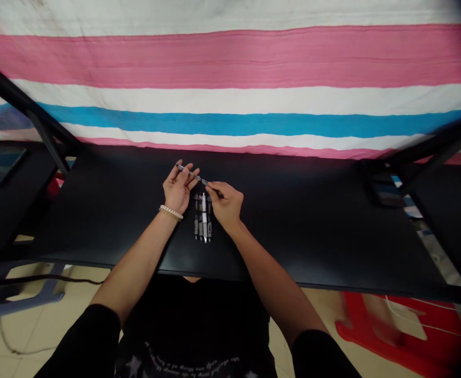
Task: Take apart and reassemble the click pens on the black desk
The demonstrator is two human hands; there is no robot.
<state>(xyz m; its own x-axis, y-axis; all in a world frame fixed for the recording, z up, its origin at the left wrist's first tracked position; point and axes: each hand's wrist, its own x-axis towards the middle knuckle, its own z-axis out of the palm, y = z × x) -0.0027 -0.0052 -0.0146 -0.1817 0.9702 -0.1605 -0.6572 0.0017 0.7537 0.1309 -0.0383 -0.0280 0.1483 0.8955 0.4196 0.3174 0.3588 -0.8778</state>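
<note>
Between my two hands, above the black table point(309, 220), a slim pen point(196, 176) is held at a slant. My left hand point(178, 188) has its palm turned up, with the thumb pressing the pen's upper end against the fingers. At the pen's lower right end, my right hand point(226, 202) pinches it between thumb and fingers. Just below, several pens point(204, 220) lie side by side in a row on the table, with grey grips and clear or white barrels. My right hand is close beside the row's upper part.
A striped pink, white and blue cloth point(230, 123) hangs behind the table. Black metal frame bars point(43, 128) rise at both sides. Below the front edge are a red stool point(396, 331) and a blue-grey stool point(37, 299). A dark flat device point(0, 165) lies at far left.
</note>
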